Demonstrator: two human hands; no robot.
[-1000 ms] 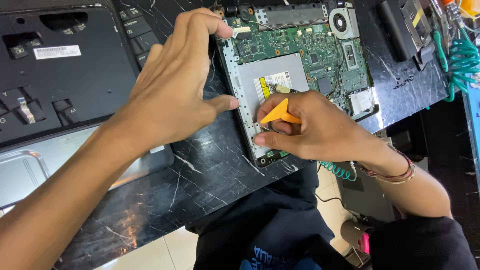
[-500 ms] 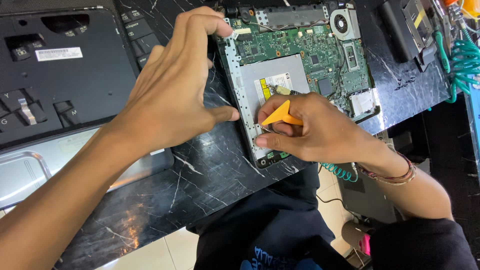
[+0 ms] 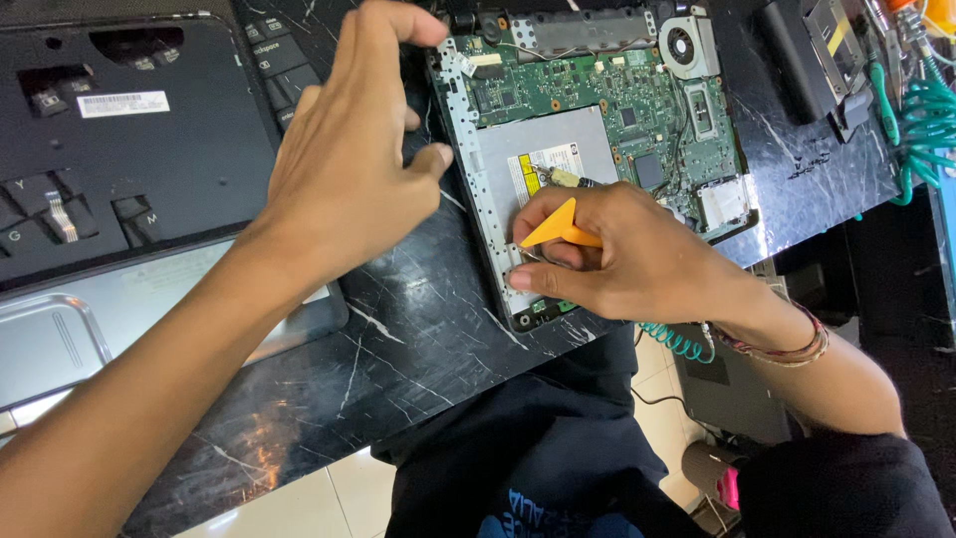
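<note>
A head-worn camera looks down on a black marble-patterned tabletop (image 3: 418,339) where an opened laptop base (image 3: 597,139) lies with its green circuit board (image 3: 637,100) exposed. A flat silver optical drive (image 3: 543,159) sits in the near left part of the base, and a small round cooling fan (image 3: 682,45) sits at its far right corner.

The left hand (image 3: 349,169) reaches across from the left and grips the left edge of the laptop base, its fingers curled over the far corner and its thumb pressed against the side. The right hand (image 3: 622,259) rests on the near part of the base, its fingers pinched on an orange triangular plastic pry tool (image 3: 560,227), whose tip points left onto the silver drive.

To the left lies a detached black laptop keyboard panel (image 3: 129,149), overlapping a silver laptop palm rest (image 3: 119,319). A teal coiled cable (image 3: 926,120) lies at the far right edge.
</note>
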